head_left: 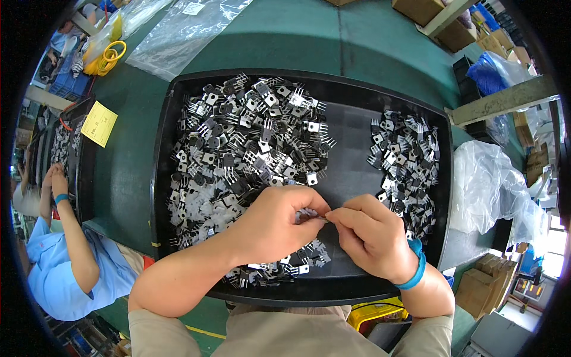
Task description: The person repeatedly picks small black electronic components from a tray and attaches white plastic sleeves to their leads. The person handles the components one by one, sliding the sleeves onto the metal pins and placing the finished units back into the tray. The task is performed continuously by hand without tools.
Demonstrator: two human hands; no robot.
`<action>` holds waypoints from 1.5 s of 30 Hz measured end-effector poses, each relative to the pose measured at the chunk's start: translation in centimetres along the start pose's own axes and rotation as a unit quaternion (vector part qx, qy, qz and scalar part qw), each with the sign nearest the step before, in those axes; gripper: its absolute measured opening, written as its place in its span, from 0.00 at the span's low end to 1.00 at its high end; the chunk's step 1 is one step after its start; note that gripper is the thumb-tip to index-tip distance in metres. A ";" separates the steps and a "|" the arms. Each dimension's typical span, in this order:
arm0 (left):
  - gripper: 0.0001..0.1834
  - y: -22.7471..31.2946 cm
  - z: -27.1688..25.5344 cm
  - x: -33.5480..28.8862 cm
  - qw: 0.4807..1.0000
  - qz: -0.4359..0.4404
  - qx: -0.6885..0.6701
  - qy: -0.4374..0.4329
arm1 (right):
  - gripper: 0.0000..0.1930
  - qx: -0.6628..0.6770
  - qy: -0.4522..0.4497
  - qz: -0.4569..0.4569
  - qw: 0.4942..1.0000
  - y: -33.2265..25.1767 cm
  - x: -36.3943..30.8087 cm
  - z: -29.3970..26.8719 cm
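Small part (325, 218) sits just off tray centre toward 5 o'clock, mostly hidden; can't tell which kind. Left hand (276, 223) and right hand (370, 238): fingers of both pinched narrow on it. Black tray (348, 140): big component heap (256, 122) at 10–11 o'clock, smaller heap (407, 157) at 2–3, whitish plastic bits (199, 206) at 9. Green worktop (122, 190) underneath.

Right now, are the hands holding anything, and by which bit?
The left hand and right hand seem to pinch a tiny thing at their fingertips, but it's too hidden to tell what it is or which part they grip.
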State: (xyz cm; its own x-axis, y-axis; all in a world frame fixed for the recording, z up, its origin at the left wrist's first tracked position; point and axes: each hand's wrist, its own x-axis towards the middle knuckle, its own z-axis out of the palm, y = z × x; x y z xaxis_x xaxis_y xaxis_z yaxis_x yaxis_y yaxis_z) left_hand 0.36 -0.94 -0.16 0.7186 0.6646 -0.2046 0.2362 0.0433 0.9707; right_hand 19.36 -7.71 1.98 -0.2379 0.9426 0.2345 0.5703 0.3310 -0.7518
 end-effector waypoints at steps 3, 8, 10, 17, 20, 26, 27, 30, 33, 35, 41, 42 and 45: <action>0.05 -0.2 0.1 -0.1 0.996 -0.040 -0.071 0.024 | 0.10 0.030 0.023 0.046 0.998 0.1 0.1 -0.3; 0.06 0.4 -0.3 0.0 0.975 -0.108 -0.195 -0.012 | 0.08 0.081 0.043 0.128 0.988 -0.3 0.3 -0.6; 0.07 0.6 -0.5 0.0 0.974 -0.118 -0.195 -0.019 | 0.08 0.093 0.028 0.119 0.988 0.0 0.3 -0.8; 0.07 0.2 -0.2 -0.2 0.974 -0.114 -0.193 -0.026 | 0.08 0.121 0.031 0.139 0.982 0.0 0.1 0.0; 0.07 0.3 -0.4 -0.2 0.981 -0.111 -0.157 -0.028 | 0.06 0.129 0.015 0.141 0.982 0.0 0.0 0.3; 0.07 -0.1 -0.2 -0.3 0.981 -0.089 -0.171 -0.032 | 0.08 0.399 0.004 0.331 0.855 0.3 -0.3 0.4; 0.06 -0.1 -0.2 -0.2 0.977 -0.093 -0.187 -0.033 | 0.08 0.369 -0.047 0.308 0.876 0.5 -0.4 0.5; 0.09 0.2 -1.0 -0.3 0.961 -0.128 -0.245 -0.031 | 0.06 0.425 -0.043 0.359 0.830 0.8 -0.4 0.5; 0.11 0.4 -1.3 0.0 0.936 -0.099 -0.338 0.022 | 0.06 0.327 -0.048 0.266 0.905 1.3 -0.4 1.6; 0.12 0.4 -1.1 0.1 0.936 -0.077 -0.340 0.043 | 0.07 0.152 -0.100 0.115 0.977 1.4 -0.3 2.3; 0.12 -0.1 -0.6 0.4 0.938 -0.038 -0.339 0.054 | 0.10 -0.116 -0.162 -0.050 0.979 1.6 -1.4 6.0; 0.11 -0.4 -0.7 0.4 0.939 -0.040 -0.339 0.045 | 0.10 -0.123 -0.175 -0.052 0.976 1.7 -1.6 6.2; 0.10 -0.3 -0.9 0.4 0.934 -0.051 -0.352 0.032 | 0.10 -0.124 -0.213 -0.045 0.968 1.5 -1.5 5.9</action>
State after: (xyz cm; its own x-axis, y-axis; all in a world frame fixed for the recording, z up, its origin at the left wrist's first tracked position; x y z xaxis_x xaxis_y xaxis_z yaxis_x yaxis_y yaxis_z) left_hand -0.04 -0.05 -0.43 0.6702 0.6724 -0.3142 -0.2040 0.5740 0.7931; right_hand 15.91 -8.85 -3.19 -0.5680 0.8227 -0.0224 0.6906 0.4616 -0.5568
